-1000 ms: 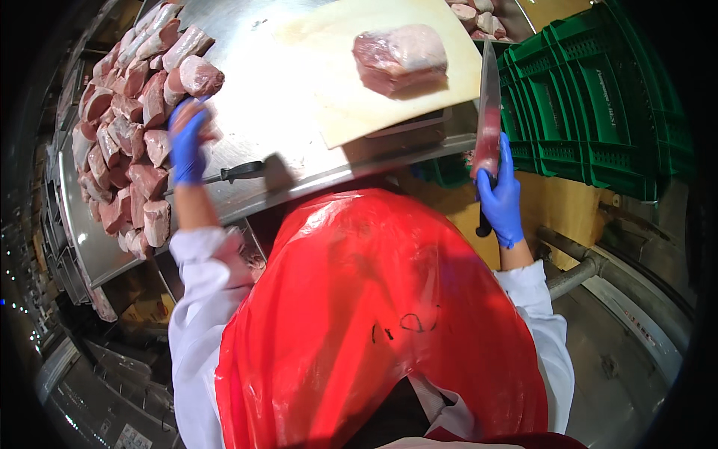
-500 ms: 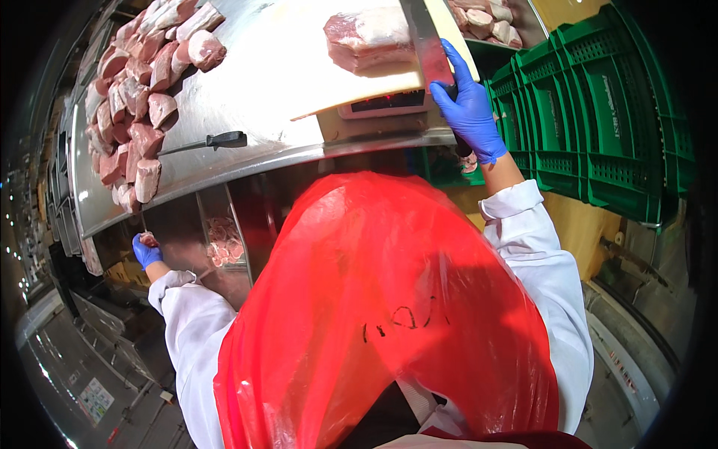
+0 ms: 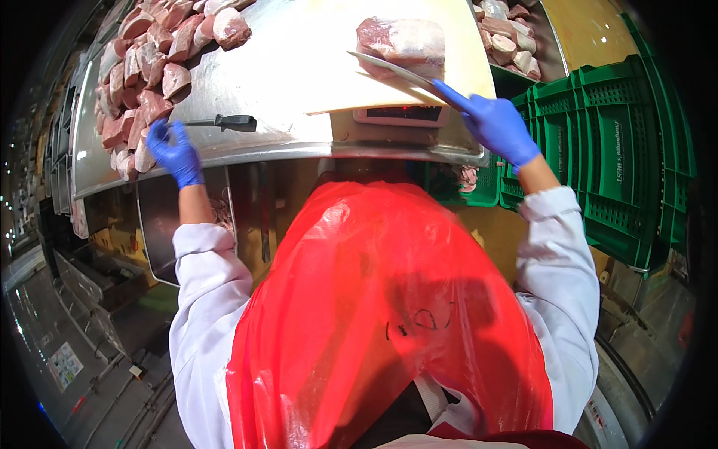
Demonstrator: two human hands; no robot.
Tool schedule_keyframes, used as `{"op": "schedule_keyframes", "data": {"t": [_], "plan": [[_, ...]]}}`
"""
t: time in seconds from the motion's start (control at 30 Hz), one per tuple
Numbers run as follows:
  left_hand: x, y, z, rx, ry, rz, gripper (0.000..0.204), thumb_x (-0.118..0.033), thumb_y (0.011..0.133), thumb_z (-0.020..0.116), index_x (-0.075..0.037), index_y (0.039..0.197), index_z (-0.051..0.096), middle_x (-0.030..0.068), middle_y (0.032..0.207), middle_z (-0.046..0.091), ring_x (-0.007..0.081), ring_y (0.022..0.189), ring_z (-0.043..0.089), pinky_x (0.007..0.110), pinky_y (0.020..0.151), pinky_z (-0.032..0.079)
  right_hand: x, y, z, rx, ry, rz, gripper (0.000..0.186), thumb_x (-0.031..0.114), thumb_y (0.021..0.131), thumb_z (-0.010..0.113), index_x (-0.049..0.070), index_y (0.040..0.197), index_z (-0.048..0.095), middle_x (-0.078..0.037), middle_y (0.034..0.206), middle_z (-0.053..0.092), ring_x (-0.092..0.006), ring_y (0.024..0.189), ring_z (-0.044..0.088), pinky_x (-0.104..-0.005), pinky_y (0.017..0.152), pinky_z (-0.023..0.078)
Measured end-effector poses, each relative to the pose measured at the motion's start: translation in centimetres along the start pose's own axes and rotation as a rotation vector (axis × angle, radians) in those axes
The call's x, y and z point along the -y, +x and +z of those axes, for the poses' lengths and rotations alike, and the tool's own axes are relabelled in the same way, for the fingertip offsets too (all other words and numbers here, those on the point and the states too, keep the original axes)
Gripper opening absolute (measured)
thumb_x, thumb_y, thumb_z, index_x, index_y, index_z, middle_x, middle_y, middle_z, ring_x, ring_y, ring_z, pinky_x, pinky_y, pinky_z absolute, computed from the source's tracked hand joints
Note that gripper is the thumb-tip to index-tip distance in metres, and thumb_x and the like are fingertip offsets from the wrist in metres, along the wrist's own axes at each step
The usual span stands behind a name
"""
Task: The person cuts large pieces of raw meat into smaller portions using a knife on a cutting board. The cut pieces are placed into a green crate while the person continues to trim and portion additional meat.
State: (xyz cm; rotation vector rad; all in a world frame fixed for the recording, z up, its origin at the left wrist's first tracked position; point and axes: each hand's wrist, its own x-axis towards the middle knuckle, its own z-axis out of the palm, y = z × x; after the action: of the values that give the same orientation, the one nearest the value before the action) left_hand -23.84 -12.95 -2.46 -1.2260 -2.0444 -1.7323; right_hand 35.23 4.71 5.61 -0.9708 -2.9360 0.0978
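My right hand in a blue glove grips a large knife, index finger along it. The blade angles leftward over the lower edge of a block of pink meat with white fat, which lies on a cream cutting board. My left hand, also gloved, is beside the pile of meat pieces at the left, its fingers curved and apart, holding nothing visible. Just right of it a thinner black-handled knife lies on the steel table.
Green crates stand at the right, below a tray of meat pieces. A digital scale is partly under the board. Steel bins sit below the table at the left. A red apron covers my front.
My left hand has come up from low beside the table, where it held a small scrap, to the pile, now seemingly empty. My right hand has swung the knife from upright to slanting leftward over the block.
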Motion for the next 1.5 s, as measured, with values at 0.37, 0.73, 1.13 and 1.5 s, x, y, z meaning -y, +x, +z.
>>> {"op": "schedule_keyframes", "data": {"t": [0.37,0.73,1.13,1.5], "plan": [[-24.0,-12.8,23.4,0.514,0.151,0.201,0.031,-0.037,0.076,0.079,-0.01,0.074,0.066,0.0062,0.068,0.067,0.026,0.062,0.066,0.038,0.065,0.052,-3.8,-4.9,-3.6,-0.067,0.551,0.208,0.079,0.002,0.086,0.064,0.033,0.154,0.039,-0.019,0.083,0.063,-0.0339,0.066,0.062,-0.0412,0.066,0.052],[-21.8,-14.5,23.2,0.475,0.081,0.09,0.014,-0.02,0.076,0.071,-0.009,0.069,0.067,0.0059,0.061,0.065,0.0249,0.055,0.062,0.039,0.066,0.048,3.7,5.3,2.1,-0.08,0.223,0.078,0.08,0.011,0.088,0.059,0.038,0.157,0.029,-0.015,0.079,0.066,-0.0355,0.066,0.066,-0.0468,0.059,0.054],[-18.7,-10.9,20.5,0.458,0.073,-0.045,0.02,-0.021,0.078,0.074,-0.002,0.073,0.068,0.0106,0.06,0.066,0.0181,0.053,0.065,0.032,0.056,0.052,8.2,-0.6,-3.8,-0.013,0.235,0.153,0.083,0.007,0.086,0.06,0.021,0.159,0.026,-0.017,0.072,0.061,-0.0358,0.054,0.061,-0.0489,0.052,0.051],[-12.9,-4.8,12.5,0.318,-0.273,-0.233,0.005,-0.003,0.092,0.07,-0.003,0.09,0.064,-0.0013,0.084,0.06,0.0094,0.076,0.054,0.025,0.072,0.047,10.1,9.0,-0.2,-0.256,0.345,0.379,0.072,0.012,0.089,0.055,0.011,0.157,0.03,-0.017,0.069,0.065,-0.0332,0.058,0.066,-0.0457,0.058,0.054]]}}
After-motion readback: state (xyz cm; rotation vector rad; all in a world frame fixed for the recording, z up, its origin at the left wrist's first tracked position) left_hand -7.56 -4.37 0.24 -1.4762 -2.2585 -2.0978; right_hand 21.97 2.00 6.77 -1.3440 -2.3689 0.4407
